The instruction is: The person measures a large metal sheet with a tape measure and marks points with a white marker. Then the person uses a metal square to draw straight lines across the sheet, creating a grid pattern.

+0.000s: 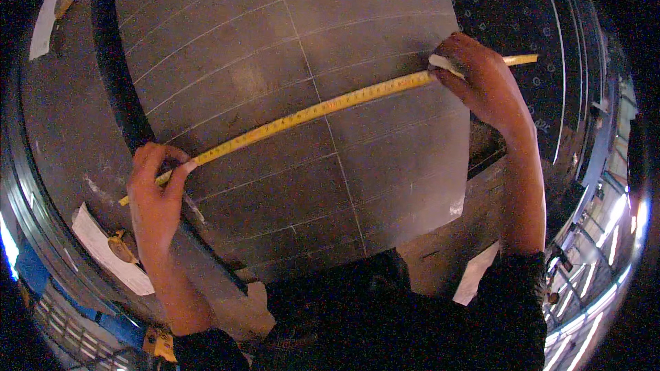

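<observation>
A yellow measuring tape blade (pixel 295 120) stretches slantwise across a grey metal plate (pixel 254 82) marked with a grid of thin white lines. My left hand (pixel 155 175) pinches the blade near its left end, beside the plate's left edge; a short bit of yellow pokes out past the fingers. At the plate's right edge, my right hand (pixel 478 75) is closed around a flat white marking stick, likely chalk (pixel 445 64). Its fingers rest at the tape, whose far end sticks out beyond the hand to the right. The right fingertips are partly hidden.
A dark bar (pixel 110 41) runs along the plate's left side. Beyond it lie white paper (pixel 93 230) with a yellow-and-black tool (pixel 122 247), and a similar tool (pixel 65 1) farther off. A dark surface with chalked circles (pixel 509 0) flanks the right; paper (pixel 476 275) lies nearer.
</observation>
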### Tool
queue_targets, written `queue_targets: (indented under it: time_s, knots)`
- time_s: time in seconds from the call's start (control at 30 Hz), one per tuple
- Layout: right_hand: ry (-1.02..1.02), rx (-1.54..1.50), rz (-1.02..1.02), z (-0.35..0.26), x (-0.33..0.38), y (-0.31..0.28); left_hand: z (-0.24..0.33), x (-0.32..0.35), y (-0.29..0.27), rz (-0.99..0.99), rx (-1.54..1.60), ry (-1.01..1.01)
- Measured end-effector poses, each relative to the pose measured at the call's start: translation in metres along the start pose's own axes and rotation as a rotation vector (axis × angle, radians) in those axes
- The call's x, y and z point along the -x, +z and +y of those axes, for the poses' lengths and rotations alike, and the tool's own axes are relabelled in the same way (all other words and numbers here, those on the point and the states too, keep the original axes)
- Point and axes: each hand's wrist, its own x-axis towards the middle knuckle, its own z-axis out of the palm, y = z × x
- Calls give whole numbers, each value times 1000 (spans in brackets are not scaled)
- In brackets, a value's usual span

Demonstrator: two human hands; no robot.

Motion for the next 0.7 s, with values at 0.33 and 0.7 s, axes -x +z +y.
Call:
queue_targets:
  time_s: [0.33,0.7]
  knots:
    - [-96,-57,-36,-8,-5,-1,0,-3,-12,-62,-36,-81]
    - [-131,-161,-145,-12,27,12,-5,26,-6,-176,-77,-72]
